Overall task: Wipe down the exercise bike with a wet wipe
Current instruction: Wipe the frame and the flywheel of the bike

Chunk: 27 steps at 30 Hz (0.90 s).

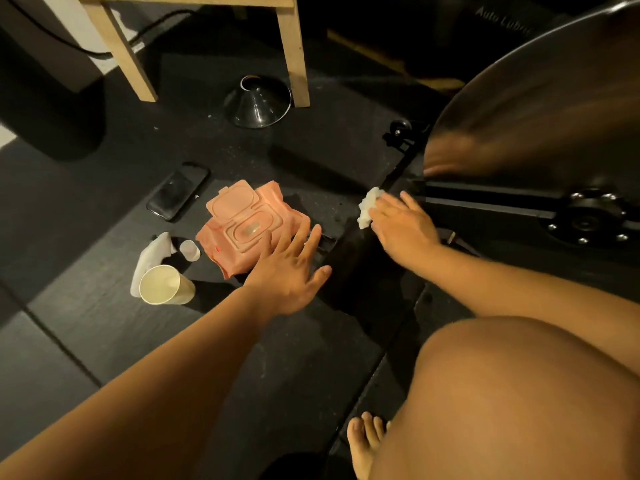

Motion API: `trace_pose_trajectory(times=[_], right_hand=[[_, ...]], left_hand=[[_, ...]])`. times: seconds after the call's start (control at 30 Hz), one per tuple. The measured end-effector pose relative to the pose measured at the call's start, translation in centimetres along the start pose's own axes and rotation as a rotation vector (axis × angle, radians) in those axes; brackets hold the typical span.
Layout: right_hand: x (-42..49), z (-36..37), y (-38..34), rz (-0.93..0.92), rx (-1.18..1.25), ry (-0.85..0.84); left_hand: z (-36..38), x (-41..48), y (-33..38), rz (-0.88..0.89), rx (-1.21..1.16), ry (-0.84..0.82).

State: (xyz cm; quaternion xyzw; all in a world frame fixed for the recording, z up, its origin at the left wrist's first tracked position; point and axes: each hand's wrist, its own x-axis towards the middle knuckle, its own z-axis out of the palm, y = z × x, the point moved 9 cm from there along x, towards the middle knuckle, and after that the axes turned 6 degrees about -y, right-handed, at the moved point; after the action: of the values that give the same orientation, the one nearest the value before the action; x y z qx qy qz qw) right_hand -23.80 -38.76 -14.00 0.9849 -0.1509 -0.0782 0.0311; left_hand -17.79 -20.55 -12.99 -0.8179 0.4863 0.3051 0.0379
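The exercise bike's big metal flywheel [540,109] fills the upper right, with its black base bar [356,258] running down across the dark floor. My right hand [401,230] presses a crumpled white wet wipe [369,207] against the black frame beside the flywheel's lower edge. My left hand [291,271] hovers with fingers spread, empty, over the near edge of a pink wipes pack [247,226] that lies on the floor with its lid flipped up.
A black phone [178,190] lies left of the pack. A tipped paper cup [166,285], a small white cap [189,250] and a used white wipe [149,261] sit near it. A dark cone [258,102] stands by wooden table legs [294,53]. My knee and bare foot are lower right.
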Motion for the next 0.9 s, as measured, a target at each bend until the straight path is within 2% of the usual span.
trace_pose_trajectory(times=[0.1, 0.17, 0.2, 0.27, 0.33, 0.43, 0.47, 0.57, 0.6, 0.63, 0.7, 0.77, 0.83, 0.9], right_hand=[[-5.7, 0.6, -7.3, -0.25, 0.151, 0.169], [-7.8, 1.0, -9.3, -0.333, 0.134, 0.171], [-7.1, 0.9, -8.3, -0.312, 0.097, 0.177], [-3.9, -0.4, -3.8, -0.085, 0.06, 0.182], [-1.2, -0.9, 0.5, 0.098, 0.116, 0.12], [-1.1, 0.5, -0.4, 0.191, 0.335, 0.046], [-2.0, 0.9, -2.0, 0.202, 0.387, 0.068], [-6.0, 1.4, -6.1, 0.089, 0.594, 0.098], [-6.4, 1.9, -5.3, 0.137, 0.69, 0.075], [-6.5, 2.8, -3.3, 0.282, 0.77, 0.062], [-6.1, 6.6, 2.5, 0.754, 0.979, 0.049], [-5.3, 9.5, 5.4, 1.132, 1.334, 0.066], [-4.3, 11.0, 4.7, 1.3, 1.662, 0.095], [-4.7, 11.1, 1.4, 1.389, 1.738, 0.041]], left_hand=[[1.2, 0.4, 0.6, 0.004, -0.007, -0.044], [2.8, 0.6, 1.1, 0.011, -0.032, -0.124], [3.8, 0.8, 1.5, 0.015, -0.058, -0.177], [5.0, 1.1, 2.2, 0.015, -0.118, -0.245], [5.1, 1.5, 2.4, 0.003, -0.159, -0.235], [4.7, 1.6, 2.2, 0.006, -0.17, -0.211], [4.6, 1.6, 2.0, 0.009, -0.171, -0.206], [3.9, 1.5, 2.2, 0.043, -0.167, -0.203], [3.7, 1.5, 2.6, 0.066, -0.175, -0.197], [3.5, 1.6, 3.1, 0.094, -0.19, -0.194], [3.5, 1.7, 4.0, 0.133, -0.223, -0.199], [3.6, 2.1, 4.2, 0.146, -0.231, -0.17], [3.7, 2.6, 4.0, 0.141, -0.236, -0.165], [3.7, 2.5, 3.9, 0.138, -0.251, -0.156]])
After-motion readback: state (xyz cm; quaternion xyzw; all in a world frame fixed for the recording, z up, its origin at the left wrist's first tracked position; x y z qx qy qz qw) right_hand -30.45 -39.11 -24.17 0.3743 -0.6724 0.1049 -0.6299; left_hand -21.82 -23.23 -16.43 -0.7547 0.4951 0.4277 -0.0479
